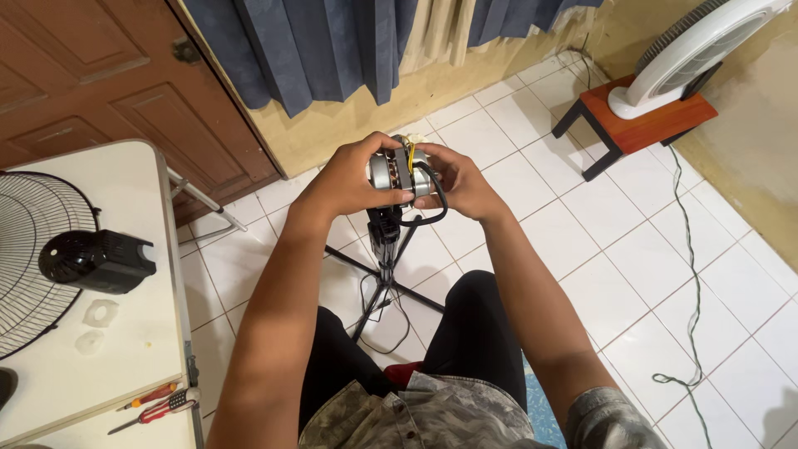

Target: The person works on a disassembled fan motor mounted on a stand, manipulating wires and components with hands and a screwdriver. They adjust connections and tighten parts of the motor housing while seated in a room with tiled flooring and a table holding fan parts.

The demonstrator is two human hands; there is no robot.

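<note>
A room in a home, used for repair work: white tiled floor, blue curtains on the far wall beside a brown panelled wooden door, a white fan on a small red stool far right, and screwdrivers on the white surface at left.

Motor above stand; table left, screwdrivers on it; fan far right
</note>
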